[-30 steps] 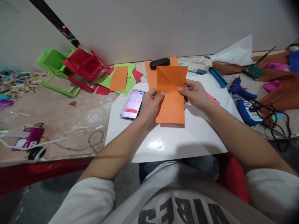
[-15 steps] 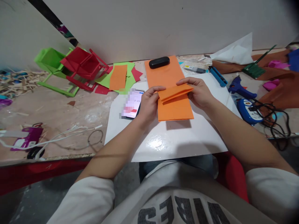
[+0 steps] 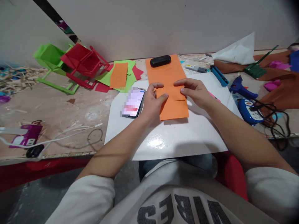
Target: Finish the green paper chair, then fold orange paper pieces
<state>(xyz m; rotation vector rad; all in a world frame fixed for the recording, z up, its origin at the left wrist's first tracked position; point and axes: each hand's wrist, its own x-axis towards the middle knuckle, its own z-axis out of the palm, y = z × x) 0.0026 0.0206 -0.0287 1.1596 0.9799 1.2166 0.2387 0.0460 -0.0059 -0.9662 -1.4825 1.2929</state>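
A folded piece of orange paper (image 3: 174, 109) is held above the white board (image 3: 158, 141), its upper part turned down as a flap. My left hand (image 3: 153, 101) grips its left side, thumb lying on the front face. On the right side, my right hand (image 3: 195, 91) pinches the flap's edge between thumb and fingers. Behind lies a larger orange sheet (image 3: 163, 71) with a black oblong case (image 3: 160, 61) on it. Just left of my left hand rests a phone (image 3: 134, 102) with a lit screen.
Red (image 3: 85, 62) and green (image 3: 49, 60) chair-like models stand at the left, near cut paper pieces (image 3: 119, 76). To the right are a blue cutter (image 3: 219, 75), a blue glue gun (image 3: 241, 88) and a blue corded device (image 3: 249, 111). White cables (image 3: 67, 132) cross the left front.
The orange paper's flap, raised and angled before, now lies flatter against the sheet. My left thumb has moved onto the front face. A pink piece now shows beside my right wrist.
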